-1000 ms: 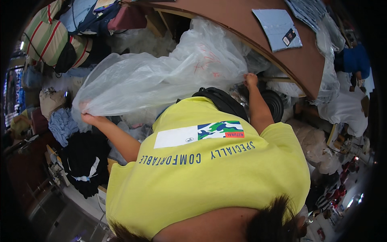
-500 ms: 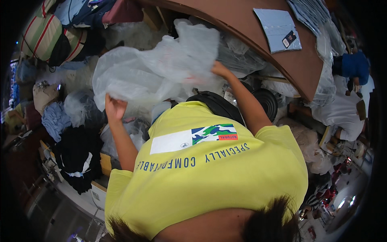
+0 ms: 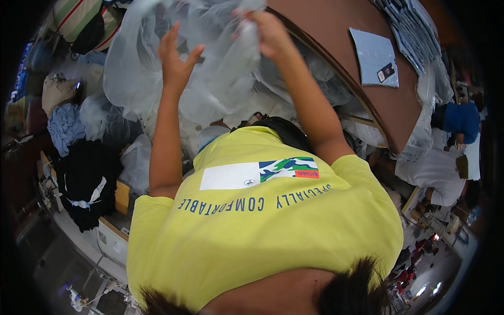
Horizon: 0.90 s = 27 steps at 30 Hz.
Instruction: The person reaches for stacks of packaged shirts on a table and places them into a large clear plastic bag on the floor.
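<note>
A big, crumpled, translucent plastic bag (image 3: pixel 142 68) spreads across the top of the view, in front of me. My right hand (image 3: pixel 266 35) has its fingers closed on the bag's right part, slightly blurred by motion. Against the bag's near side, my left hand (image 3: pixel 178 65) is raised with thumb and fingers spread, gripping nothing that I can see. The bag's far end runs out of the picture at the top.
At the right stands a brown table (image 3: pixel 325 31) bearing a folded light-blue shirt (image 3: pixel 370 52) with a dark tag and a stack of packed shirts (image 3: pixel 412 31). Black cloth (image 3: pixel 86 178) and a blue cloth heap (image 3: pixel 65 128) lie at left. A co-worker in white (image 3: pixel 433 173) is at right.
Both hands have moved up and away from me, the left also rightward and the right leftward. The plastic bag has shifted farther away and bunched up. My left hand's fingers have spread.
</note>
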Each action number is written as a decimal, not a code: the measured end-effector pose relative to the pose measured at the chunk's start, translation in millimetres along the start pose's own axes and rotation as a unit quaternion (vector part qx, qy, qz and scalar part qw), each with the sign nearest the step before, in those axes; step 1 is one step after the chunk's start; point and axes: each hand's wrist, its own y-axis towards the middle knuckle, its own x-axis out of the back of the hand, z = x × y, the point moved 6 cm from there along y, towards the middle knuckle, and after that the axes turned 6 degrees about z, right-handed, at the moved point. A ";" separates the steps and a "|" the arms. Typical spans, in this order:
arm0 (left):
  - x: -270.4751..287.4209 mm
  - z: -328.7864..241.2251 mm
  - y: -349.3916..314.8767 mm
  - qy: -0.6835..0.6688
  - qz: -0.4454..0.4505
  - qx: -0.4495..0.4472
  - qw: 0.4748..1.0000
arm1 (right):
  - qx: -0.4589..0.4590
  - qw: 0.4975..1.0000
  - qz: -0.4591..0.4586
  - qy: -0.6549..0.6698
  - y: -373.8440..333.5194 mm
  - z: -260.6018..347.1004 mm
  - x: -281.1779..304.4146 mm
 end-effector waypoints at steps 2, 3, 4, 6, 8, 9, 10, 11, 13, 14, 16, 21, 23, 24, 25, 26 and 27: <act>-15.9 46.5 -30.6 0.080 0.010 0.175 0.981 | 0.020 0.988 -0.021 0.150 -11.7 37.1 4.0; -32.8 68.5 -48.3 0.121 0.041 0.289 0.949 | 0.015 0.984 -0.002 0.180 -14.9 44.0 12.0; -50.7 89.2 -69.3 0.159 0.073 0.399 0.900 | 0.009 0.978 0.016 0.209 -17.2 48.9 23.0; -92.0 121.0 -108.3 0.203 0.163 0.484 0.835 | -0.001 0.958 0.098 0.270 -28.9 65.6 32.9; -116.5 160.0 -155.2 0.259 0.208 0.558 0.761 | 0.021 0.951 0.119 0.285 -50.8 92.0 49.1; -113.8 178.4 -179.4 0.294 0.211 0.592 0.720 | 0.039 0.959 0.072 0.270 -65.6 105.0 70.0; -107.0 173.5 -189.1 0.207 0.201 0.625 0.725 | 0.067 0.970 0.015 0.234 -92.0 120.5 99.3; -92.6 167.5 -198.9 0.130 0.181 0.659 0.718 | 0.091 0.974 -0.037 0.203 -120.0 127.2 132.3; -83.7 200.1 -234.2 -0.100 0.089 0.667 0.733 | 0.116 0.971 -0.162 0.135 -169.1 127.1 191.5; -87.7 217.4 -246.8 -0.281 0.021 0.643 0.712 | 0.127 0.963 -0.233 0.051 -181.2 117.7 208.3; -99.1 215.0 -241.3 -0.574 -0.023 0.565 0.592 | 0.147 0.911 -0.369 -0.111 -209.1 104.1 233.9; -108.2 76.9 -159.4 -0.681 0.218 0.496 0.493 | 0.204 0.350 -0.302 -0.863 -182.0 119.5 86.3; -111.0 33.8 -140.8 -0.694 0.250 0.397 0.546 | 0.095 0.520 -0.067 -0.846 -132.2 77.4 67.2; -110.4 14.6 -140.9 -0.681 0.284 0.378 0.559 | 0.105 0.439 -0.038 -0.891 -112.5 57.1 42.8; -110.6 -4.2 -142.7 -0.670 0.322 0.356 0.567 | 0.129 0.439 -0.013 -0.889 -94.2 38.1 36.4; -108.5 -18.2 -147.3 -0.658 0.357 0.332 0.574 | 0.154 0.437 0.015 -0.886 -72.1 20.2 39.8; -104.6 -21.1 -155.3 -0.690 0.340 0.332 0.546 | 0.176 0.452 0.019 -0.874 -51.0 6.1 46.6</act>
